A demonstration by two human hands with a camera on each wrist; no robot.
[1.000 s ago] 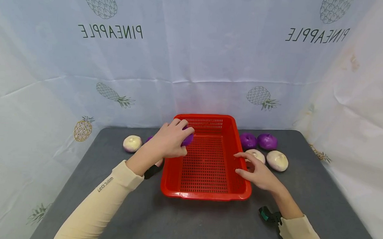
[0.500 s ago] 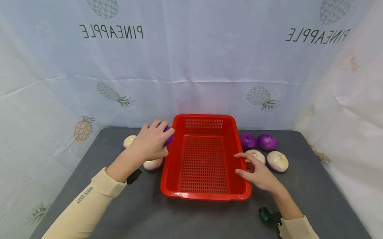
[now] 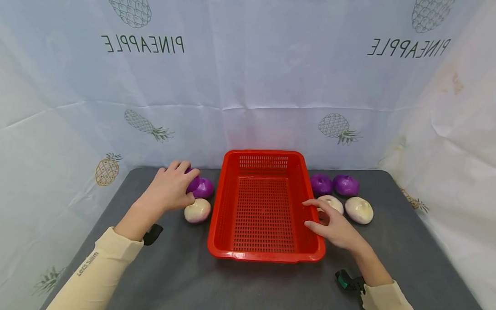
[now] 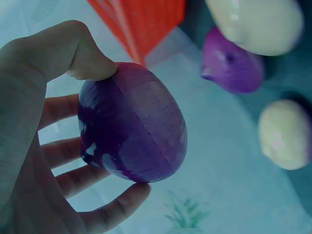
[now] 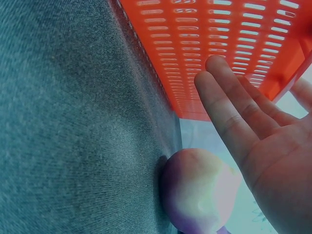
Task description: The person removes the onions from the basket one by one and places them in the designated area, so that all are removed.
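My left hand holds a purple onion between thumb and fingers, left of the red plastic basket. In the head view the hand covers most of this onion. Just beyond it sit another purple onion and a white, purple-tinged turnip. At the basket's right side, my right hand rests with its fingers extended along the perforated wall. Close under these fingers lies a turnip.
Right of the basket, two purple onions stand at the back, with turnips in front of them. A dark grey cloth covers the table. A white pineapple-print curtain hangs behind it.
My left hand has moved left with the purple onion, from over the basket to beside it. The onion and turnip left of the basket have come into view. My right hand stays put.
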